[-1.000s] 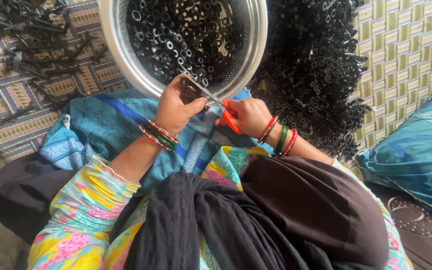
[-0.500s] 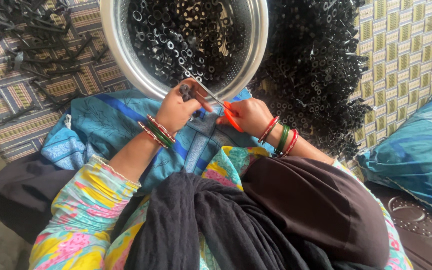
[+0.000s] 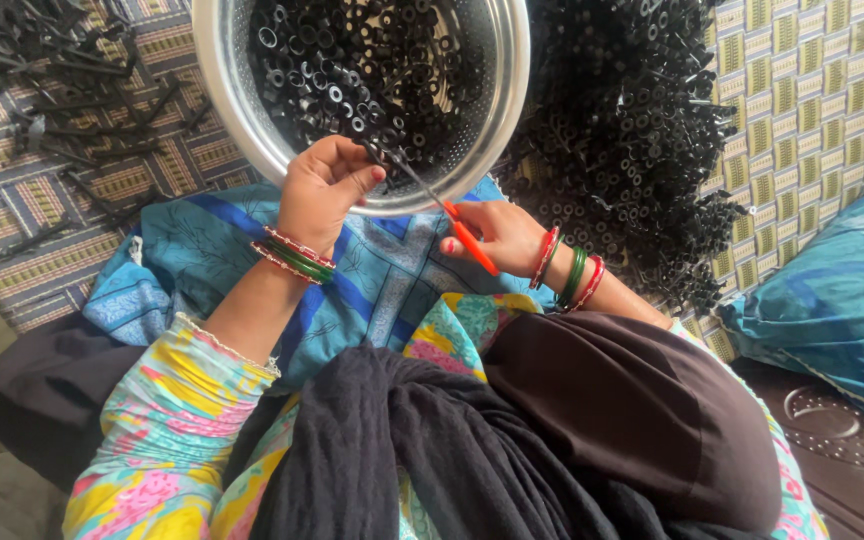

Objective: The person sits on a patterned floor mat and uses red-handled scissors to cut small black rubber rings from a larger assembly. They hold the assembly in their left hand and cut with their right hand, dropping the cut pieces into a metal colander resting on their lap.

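Note:
My left hand (image 3: pixel 324 188) is curled over the near rim of a steel bowl (image 3: pixel 220 80) and pinches a small black plastic piece. My right hand (image 3: pixel 497 238) grips orange-handled scissors (image 3: pixel 452 222), whose thin blades reach up to the piece at the left fingertips. The bowl holds several small black rings (image 3: pixel 372 70). Both wrists wear red and green bangles. A blue patterned cloth (image 3: pixel 192 260) lies over my lap beneath the hands.
A big heap of black ring pieces (image 3: pixel 642 130) lies right of the bowl on a checked mat (image 3: pixel 822 90). Black plastic strips (image 3: pixel 52 60) are scattered at the upper left. A blue cushion (image 3: pixel 842 310) sits at right. A dark scarf (image 3: pixel 432 450) hangs below.
Both hands have risen a little towards the bowl's rim, and the scissor blades now point up to the left fingertips over the bowl.

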### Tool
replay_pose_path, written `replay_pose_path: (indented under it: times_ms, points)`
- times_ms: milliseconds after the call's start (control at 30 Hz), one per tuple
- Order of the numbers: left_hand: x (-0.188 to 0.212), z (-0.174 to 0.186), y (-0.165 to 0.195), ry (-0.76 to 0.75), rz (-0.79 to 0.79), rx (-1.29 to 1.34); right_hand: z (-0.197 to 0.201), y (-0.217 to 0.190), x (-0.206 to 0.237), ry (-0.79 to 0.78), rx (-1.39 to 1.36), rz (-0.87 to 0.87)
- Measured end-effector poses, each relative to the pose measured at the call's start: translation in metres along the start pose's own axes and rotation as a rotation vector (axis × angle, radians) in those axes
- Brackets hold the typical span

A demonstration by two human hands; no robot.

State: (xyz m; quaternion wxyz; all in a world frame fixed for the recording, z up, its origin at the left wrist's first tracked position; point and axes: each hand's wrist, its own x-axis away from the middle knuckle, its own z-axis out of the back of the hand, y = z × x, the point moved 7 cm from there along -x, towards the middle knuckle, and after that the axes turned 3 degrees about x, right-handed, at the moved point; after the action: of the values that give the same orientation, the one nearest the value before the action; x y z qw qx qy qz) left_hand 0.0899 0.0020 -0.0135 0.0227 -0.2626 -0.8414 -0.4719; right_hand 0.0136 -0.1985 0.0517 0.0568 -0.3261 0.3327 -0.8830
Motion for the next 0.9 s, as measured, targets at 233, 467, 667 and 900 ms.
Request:
replay_pose_path:
  times_ms: [233,467,667,900]
  points:
    - [0.007,-0.014,-0.011,-0.037,0.121,0.044,-0.003,0.001,-0.002,0.038,0.121,-0.019]
    - [0.008,-0.015,-0.007,-0.043,0.08,0.039,-0.007,0.006,-0.001,0.103,0.159,-0.065]
    - [0.01,-0.027,-0.018,-0.136,0.025,-0.065,-0.008,0.014,0.002,0.038,-0.068,-0.033]
    - [0.012,-0.027,-0.026,-0.126,0.016,-0.041,-0.015,0.025,-0.001,0.08,0.056,-0.129]
